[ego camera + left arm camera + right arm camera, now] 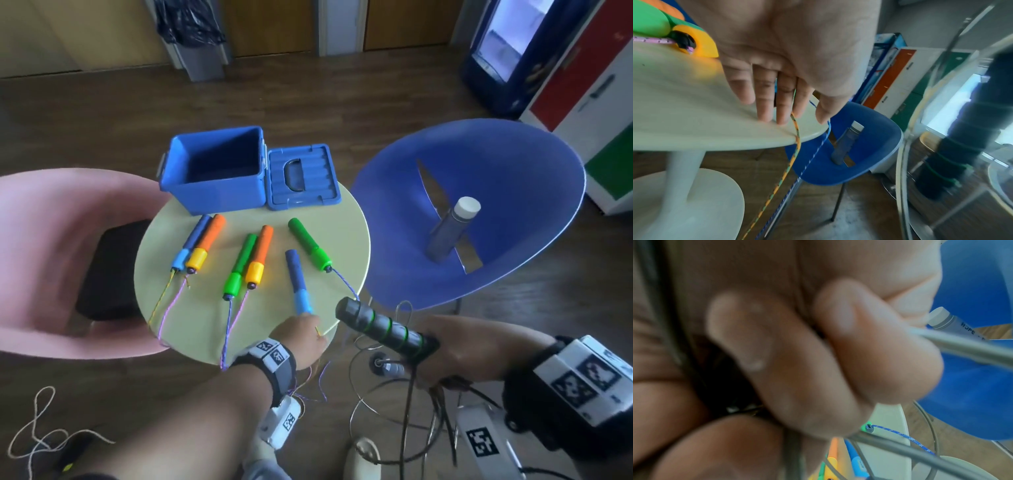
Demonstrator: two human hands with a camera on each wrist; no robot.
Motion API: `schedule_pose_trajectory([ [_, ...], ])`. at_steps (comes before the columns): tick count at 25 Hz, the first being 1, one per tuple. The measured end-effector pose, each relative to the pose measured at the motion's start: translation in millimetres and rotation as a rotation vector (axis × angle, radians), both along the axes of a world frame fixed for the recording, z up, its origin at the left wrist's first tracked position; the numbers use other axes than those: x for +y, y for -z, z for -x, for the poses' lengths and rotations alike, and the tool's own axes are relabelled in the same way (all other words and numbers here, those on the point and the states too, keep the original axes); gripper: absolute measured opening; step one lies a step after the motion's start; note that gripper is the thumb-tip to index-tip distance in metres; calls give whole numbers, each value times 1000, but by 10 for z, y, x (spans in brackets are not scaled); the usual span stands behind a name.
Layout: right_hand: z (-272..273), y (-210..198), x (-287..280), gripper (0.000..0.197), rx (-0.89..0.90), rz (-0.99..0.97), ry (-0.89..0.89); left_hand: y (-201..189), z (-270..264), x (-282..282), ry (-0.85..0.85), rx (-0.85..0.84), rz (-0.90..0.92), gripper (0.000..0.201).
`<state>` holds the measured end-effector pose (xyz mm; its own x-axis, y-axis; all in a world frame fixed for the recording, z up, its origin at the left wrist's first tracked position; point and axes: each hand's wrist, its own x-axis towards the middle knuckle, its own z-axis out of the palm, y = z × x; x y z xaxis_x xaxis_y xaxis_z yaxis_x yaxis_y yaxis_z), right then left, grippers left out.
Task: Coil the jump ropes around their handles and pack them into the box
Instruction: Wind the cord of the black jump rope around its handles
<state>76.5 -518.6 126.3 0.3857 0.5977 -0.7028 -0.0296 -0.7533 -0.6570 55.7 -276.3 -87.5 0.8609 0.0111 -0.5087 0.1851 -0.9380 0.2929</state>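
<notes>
Gripping black handle in right hand, pointing up-left, left hand fingers flat on table

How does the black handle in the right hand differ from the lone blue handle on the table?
The black handle is gripped by the right hand off the table; the blue handle lies on the table. The black one has green rings; the blue one is two-tone blue. Both are jump-rope handles.

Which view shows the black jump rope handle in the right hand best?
The head view: the black handle with green rings shows nearly full length, gripped by the right hand. The left wrist view catches it blurred at its right edge. In the right wrist view, fingers hide it.
</notes>
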Motion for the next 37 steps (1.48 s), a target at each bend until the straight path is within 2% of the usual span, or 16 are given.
schedule_pose_trajectory([
  [2,5,-15,-90,19,-14,-1,-12,-2,-157,-11,-103,-61,-24,23],
  [6,24,-3,-179,16,-99,17,-21,-237,-399,122,-231,-18,-138,36],
  [9,35,18,-168,13,-129,33,-49,-498,-196,-89,-193,-23,-59,10],
  [11,39,22,-109,12,-135,22,-80,-600,145,-354,-244,163,188,22],
  [14,40,32,35,20,-123,-37,-126,-589,586,-605,-565,633,697,57],
  [15,48,53,86,21,-124,-43,-154,-543,669,-633,-678,720,846,58],
  [17,83,89,180,20,-135,-35,-220,-477,738,-632,-837,766,1038,49],
  [19,125,124,253,16,-146,-30,-264,-541,752,-626,-993,728,1170,36],
  [23,195,187,294,20,-228,13,-322,-650,763,-535,-1394,502,1460,26],
  [27,200,246,221,28,-263,29,-299,-654,746,-457,-1606,306,1540,8],
  [29,176,304,162,23,-265,28,-293,-647,752,-439,-1611,244,1505,19],
  [31,155,372,113,22,-264,-3,-239,-651,792,-399,-1475,231,1419,49],
  [33,130,449,58,20,-283,-40,-106,-650,870,-338,-1258,270,1327,90],
  [34,119,495,26,16,-235,-64,-11,-658,918,-293,-1129,299,1281,107],
  [35,105,530,-16,12,-140,-83,88,-688,967,-255,-989,325,1222,118],
  [37,94,596,-108,15,69,-49,189,-723,1041,-132,-707,378,1001,123],
])
